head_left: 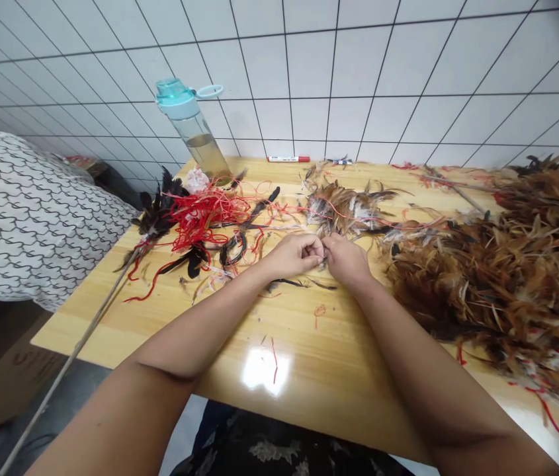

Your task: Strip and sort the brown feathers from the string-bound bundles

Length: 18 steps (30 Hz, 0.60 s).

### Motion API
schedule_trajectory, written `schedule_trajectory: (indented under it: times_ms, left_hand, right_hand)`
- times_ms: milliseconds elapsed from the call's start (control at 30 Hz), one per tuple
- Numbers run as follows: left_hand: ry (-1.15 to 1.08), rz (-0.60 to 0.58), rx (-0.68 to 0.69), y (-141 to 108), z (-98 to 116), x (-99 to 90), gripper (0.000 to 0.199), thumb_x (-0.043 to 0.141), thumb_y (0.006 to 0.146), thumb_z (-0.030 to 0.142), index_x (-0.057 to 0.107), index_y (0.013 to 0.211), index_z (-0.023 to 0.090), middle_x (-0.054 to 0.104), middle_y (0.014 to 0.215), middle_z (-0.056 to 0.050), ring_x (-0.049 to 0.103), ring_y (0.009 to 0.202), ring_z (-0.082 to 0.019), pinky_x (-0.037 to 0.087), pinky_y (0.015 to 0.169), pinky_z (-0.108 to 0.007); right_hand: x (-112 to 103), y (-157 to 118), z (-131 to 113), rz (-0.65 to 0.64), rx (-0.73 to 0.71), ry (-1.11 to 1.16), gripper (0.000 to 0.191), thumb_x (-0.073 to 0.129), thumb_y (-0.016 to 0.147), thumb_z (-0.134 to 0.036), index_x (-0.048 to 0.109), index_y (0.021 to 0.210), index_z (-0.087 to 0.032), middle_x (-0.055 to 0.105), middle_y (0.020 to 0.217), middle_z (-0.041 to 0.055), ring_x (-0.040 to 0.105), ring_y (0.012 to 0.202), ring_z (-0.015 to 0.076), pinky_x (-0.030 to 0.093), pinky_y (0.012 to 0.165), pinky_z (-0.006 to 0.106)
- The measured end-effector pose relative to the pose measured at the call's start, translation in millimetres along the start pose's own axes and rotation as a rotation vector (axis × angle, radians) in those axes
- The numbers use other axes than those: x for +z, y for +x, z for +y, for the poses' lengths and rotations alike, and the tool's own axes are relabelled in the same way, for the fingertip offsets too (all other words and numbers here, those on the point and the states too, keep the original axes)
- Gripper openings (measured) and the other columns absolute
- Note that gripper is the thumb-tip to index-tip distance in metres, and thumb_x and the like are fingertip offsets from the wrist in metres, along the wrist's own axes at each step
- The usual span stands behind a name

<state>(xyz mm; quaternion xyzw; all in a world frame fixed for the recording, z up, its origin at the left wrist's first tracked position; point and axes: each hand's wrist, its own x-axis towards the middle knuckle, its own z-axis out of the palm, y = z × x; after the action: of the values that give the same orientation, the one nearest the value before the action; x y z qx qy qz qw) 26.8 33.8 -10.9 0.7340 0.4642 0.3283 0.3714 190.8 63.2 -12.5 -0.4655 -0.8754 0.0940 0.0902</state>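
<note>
Near the middle of the wooden table, my left hand (pixel 301 254) and my right hand (pixel 343 258) meet with fingers curled and pinched. Greyish feather fluff shows in the narrow gap between them; what each hand pinches is mostly hidden by the fingers. Just beyond them lies a bunch of brown and grey feathers (pixel 343 206) with a thin red string across it. Left of my hands is a tangled heap of red string (pixel 210 213), with black feathers (pixel 194 259) below it.
A large pile of brown feathers (pixel 497 277) covers the table's (pixel 309 363) right side. A water bottle (pixel 202 142) stands back left; a red marker (pixel 289 158) lies by the tiled wall. A long stick (pixel 85 334) with black feathers at its tip crosses the left edge.
</note>
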Motion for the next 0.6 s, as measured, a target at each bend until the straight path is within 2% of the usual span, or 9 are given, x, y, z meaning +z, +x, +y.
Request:
schedule_trajectory:
  times_ms: [133, 300, 467, 600]
  left_hand:
    - [0.043, -0.049, 0.023, -2, 7, -3.1, 0.004, 0.055, 0.077, 0.017, 0.057, 0.076, 0.014, 0.060, 0.068, 0.001, 0.051, 0.061, -0.008, 0.039, 0.060, -0.019]
    - [0.013, -0.082, 0.014, -2, 5, -5.4, 0.003, 0.051, 0.080, 0.015, 0.054, 0.078, 0.015, 0.064, 0.072, 0.000, 0.057, 0.066, -0.010, 0.042, 0.067, -0.021]
    - [-0.032, -0.089, -0.036, 1, -1, -5.1, 0.004, 0.052, 0.081, 0.017, 0.055, 0.082, 0.015, 0.067, 0.072, -0.001, 0.059, 0.068, -0.010, 0.044, 0.067, -0.022]
    - [-0.124, -0.120, -0.089, 3, -3, -6.7, 0.004, 0.054, 0.081, 0.019, 0.055, 0.083, 0.015, 0.066, 0.071, 0.000, 0.055, 0.061, -0.009, 0.042, 0.060, -0.019]
  right_hand:
    - [1, 1, 1, 0.011, 0.001, 0.034, 0.021, 0.042, 0.090, -0.026, 0.062, 0.092, -0.023, 0.064, 0.096, 0.0052, 0.059, 0.084, 0.0189, 0.030, 0.058, 0.029]
    - [6, 2, 5, 0.062, 0.030, 0.151, 0.019, 0.045, 0.088, -0.024, 0.064, 0.088, -0.024, 0.065, 0.095, 0.0039, 0.058, 0.083, 0.0186, 0.031, 0.060, 0.028]
    - [14, 6, 18, 0.217, 0.046, 0.345, 0.016, 0.048, 0.086, -0.024, 0.064, 0.083, -0.021, 0.066, 0.088, 0.0051, 0.058, 0.084, 0.0191, 0.038, 0.070, 0.029]
    - [13, 7, 32, 0.346, 0.111, 0.393, 0.016, 0.050, 0.085, -0.025, 0.065, 0.083, -0.020, 0.066, 0.083, 0.0054, 0.057, 0.079, 0.0190, 0.040, 0.071, 0.030]
